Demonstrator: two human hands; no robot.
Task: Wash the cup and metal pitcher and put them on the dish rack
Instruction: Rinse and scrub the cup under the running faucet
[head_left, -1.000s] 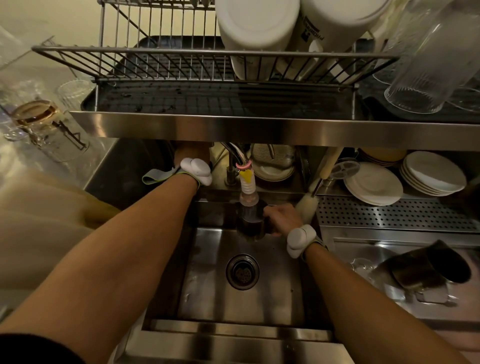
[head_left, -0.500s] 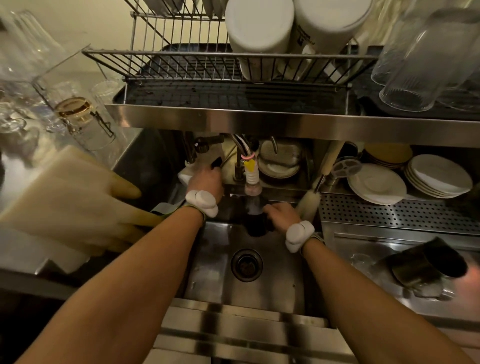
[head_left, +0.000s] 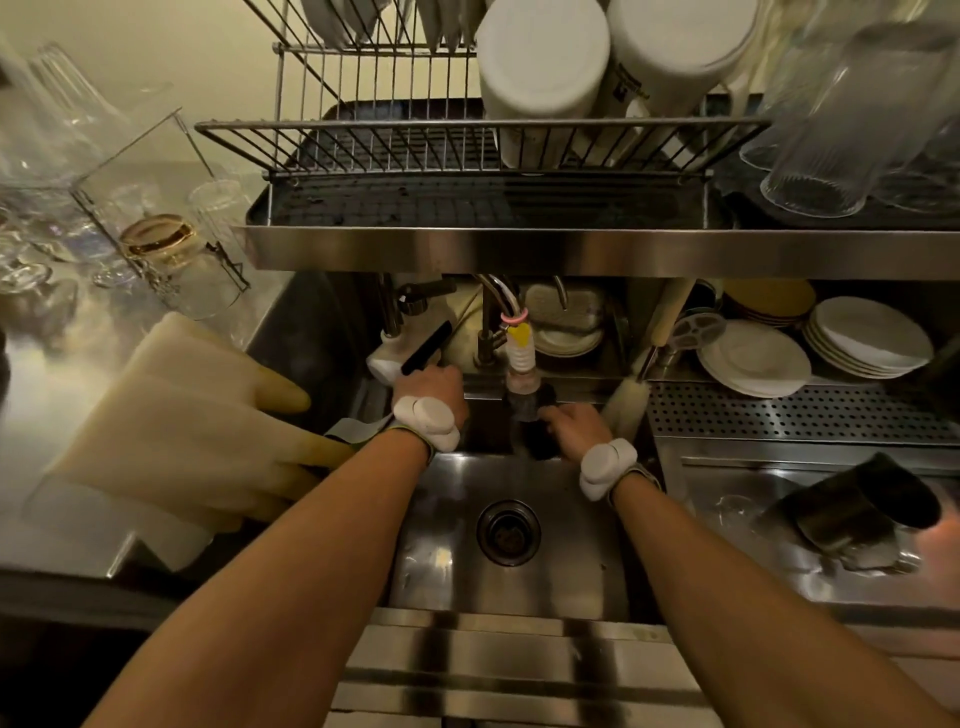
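Note:
My right hand (head_left: 574, 426) is closed around a dark cup (head_left: 535, 436), holding it in the sink right under the faucet nozzle (head_left: 521, 358). Over at the back left of the sink, my left hand (head_left: 428, 384) has its fingers curled on a black faucet lever (head_left: 428, 345). The metal pitcher (head_left: 857, 506) lies on its side on the steel counter to the right, with neither hand on it. A wire dish rack (head_left: 415, 145) stands on the shelf above the sink and holds white containers (head_left: 545, 73).
The sink (head_left: 571, 545) has a drain (head_left: 509, 530) at its middle. Yellowish rubber gloves (head_left: 182, 415) lie on the left counter beside glasses (head_left: 171, 244). A bottle brush (head_left: 628, 400) and stacked plates (head_left: 753, 358) sit at the right under the steel shelf edge (head_left: 571, 249).
My left hand drew back from under the shelf and came down onto the black lever. My right hand kept the cup under the nozzle. The view tilted upward.

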